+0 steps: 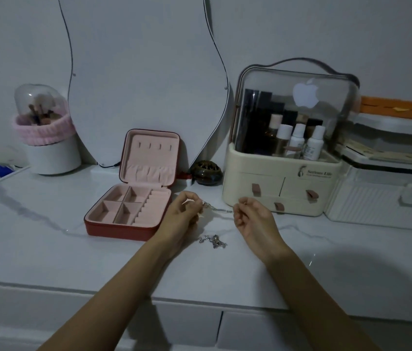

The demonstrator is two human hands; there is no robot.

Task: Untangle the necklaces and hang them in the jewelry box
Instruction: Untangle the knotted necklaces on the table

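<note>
Hands: left hand [186, 211] and right hand [248, 215] each pinch one end of a thin silver chain necklace [221, 210], stretched between them above the white marble-look table [48, 239], likely to draw it free.
Tangle: small heap of silver chains [212, 240] lies on the table below the hands.
Box: red jewelry box with pink lining [134, 193] stands open just left, lid hooks bare, ready for hanging.
Writing: cream cosmetic organiser with clear lid [288, 153] reads "Serious Life"; its lid shows an apple logo.
</note>
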